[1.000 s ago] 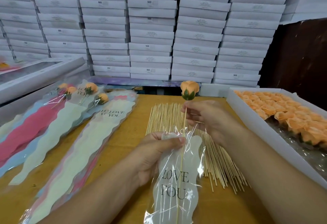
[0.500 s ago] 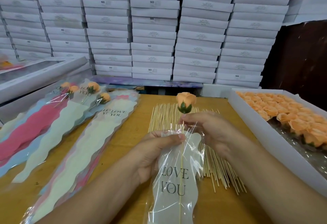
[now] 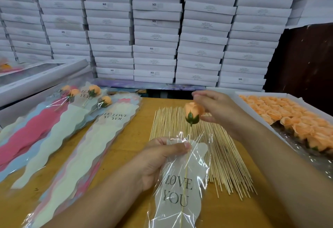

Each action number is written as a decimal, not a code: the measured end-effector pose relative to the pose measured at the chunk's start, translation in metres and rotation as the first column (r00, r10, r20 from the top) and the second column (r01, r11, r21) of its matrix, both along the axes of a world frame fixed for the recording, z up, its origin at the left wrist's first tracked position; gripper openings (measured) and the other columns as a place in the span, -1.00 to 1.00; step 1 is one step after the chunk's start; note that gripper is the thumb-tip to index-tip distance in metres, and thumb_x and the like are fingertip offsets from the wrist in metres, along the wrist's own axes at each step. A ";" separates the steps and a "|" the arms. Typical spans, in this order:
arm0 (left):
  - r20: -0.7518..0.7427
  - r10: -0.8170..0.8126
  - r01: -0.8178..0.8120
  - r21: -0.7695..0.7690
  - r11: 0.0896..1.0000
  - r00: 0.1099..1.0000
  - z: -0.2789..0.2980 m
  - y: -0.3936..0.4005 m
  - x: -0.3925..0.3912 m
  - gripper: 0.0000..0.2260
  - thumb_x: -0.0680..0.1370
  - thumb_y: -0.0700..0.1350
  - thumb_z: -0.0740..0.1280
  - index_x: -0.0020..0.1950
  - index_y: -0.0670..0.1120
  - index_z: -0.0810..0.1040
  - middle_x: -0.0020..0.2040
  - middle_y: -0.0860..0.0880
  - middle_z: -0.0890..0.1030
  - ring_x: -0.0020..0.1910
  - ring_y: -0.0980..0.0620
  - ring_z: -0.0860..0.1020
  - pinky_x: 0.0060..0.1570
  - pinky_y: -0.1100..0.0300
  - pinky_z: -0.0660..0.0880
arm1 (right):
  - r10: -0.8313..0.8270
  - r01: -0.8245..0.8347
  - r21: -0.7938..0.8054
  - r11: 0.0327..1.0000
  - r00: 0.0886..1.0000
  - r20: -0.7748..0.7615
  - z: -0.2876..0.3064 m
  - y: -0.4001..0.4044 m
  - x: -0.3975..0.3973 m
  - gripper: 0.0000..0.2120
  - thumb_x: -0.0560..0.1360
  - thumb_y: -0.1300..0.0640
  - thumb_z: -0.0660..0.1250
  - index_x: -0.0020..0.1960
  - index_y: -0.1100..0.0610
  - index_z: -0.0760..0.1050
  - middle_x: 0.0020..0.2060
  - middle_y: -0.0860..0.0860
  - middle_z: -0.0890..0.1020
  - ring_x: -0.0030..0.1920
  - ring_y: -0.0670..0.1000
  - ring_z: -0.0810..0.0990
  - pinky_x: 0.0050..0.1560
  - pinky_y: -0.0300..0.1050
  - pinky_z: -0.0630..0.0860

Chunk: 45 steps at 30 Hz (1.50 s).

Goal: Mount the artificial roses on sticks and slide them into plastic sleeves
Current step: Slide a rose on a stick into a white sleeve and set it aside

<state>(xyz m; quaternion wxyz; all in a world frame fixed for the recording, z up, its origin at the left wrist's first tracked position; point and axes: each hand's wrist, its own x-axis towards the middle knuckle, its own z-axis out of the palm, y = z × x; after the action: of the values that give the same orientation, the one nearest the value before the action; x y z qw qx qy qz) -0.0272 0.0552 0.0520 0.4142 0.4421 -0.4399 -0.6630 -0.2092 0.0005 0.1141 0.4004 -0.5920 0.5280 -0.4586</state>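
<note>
An orange artificial rose (image 3: 193, 112) sits on a thin wooden stick (image 3: 186, 164). The stick runs down inside a clear plastic sleeve (image 3: 180, 191) printed "LOVE YOU". My left hand (image 3: 158, 159) pinches the sleeve's top edge with thumb over the plastic. My right hand (image 3: 221, 112) is at the rose head, thumb and fingers curved round its right side. The rose stands just above the sleeve's mouth. Under both hands lies a spread of bare sticks (image 3: 225, 164) on the wooden table (image 3: 137, 137).
A white box (image 3: 241, 100) of loose orange roses (image 3: 297, 119) stands at the right. Several sleeved roses (image 3: 93, 91) and a stack of flat sleeves (image 3: 81, 146) lie at the left. A long white box (image 3: 36, 76) sits far left. Stacked white cartons (image 3: 155, 29) wall the back.
The stick has slid deeper into the sleeve, so the rose is lower. My right hand moved from the stick below the rose up to the rose head.
</note>
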 end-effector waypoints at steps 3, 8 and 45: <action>0.006 -0.020 0.020 0.016 1.000 1.000 -0.002 -0.003 0.002 -0.76 0.16 -0.06 0.62 -0.34 -0.01 0.59 -0.18 -0.09 0.73 -0.28 0.09 0.69 0.10 0.00 0.56 | 0.075 -0.075 0.014 0.997 0.996 -0.042 -0.002 0.001 0.006 -0.86 0.60 0.12 0.32 0.07 0.01 0.65 0.00 0.02 0.70 -0.04 -0.04 0.71 -0.06 -0.11 0.67; -0.206 -0.034 0.055 0.101 0.993 0.978 -0.004 -0.010 0.004 -0.77 0.41 -0.29 0.51 0.05 -0.22 0.66 -0.02 -0.24 0.71 -0.20 -0.09 0.69 -0.22 0.09 0.66 | 0.089 -0.091 -0.055 0.994 0.995 -0.040 -0.010 0.007 0.012 -0.85 0.56 0.22 0.38 -0.05 0.01 0.68 -0.10 -0.03 0.73 -0.12 -0.09 0.72 -0.20 -0.24 0.63; -0.231 0.029 -0.012 0.072 0.997 0.973 -0.012 -0.021 0.007 -0.29 0.20 -0.45 0.51 0.32 -0.09 0.52 -0.01 -0.18 0.73 -0.09 -0.13 0.72 -0.21 0.11 0.67 | 0.035 -0.045 -0.123 0.991 0.996 -0.083 -0.040 0.010 0.023 -0.84 0.52 0.20 0.43 -0.09 -0.07 0.66 -0.19 -0.08 0.73 -0.21 -0.14 0.70 -0.23 -0.29 0.59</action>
<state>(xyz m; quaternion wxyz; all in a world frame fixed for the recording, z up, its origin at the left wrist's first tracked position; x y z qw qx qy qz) -0.0203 0.0338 0.0398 0.4536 0.3806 -0.3604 -0.7208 -0.1866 0.0108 0.0739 0.3501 -0.6444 0.5019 -0.4585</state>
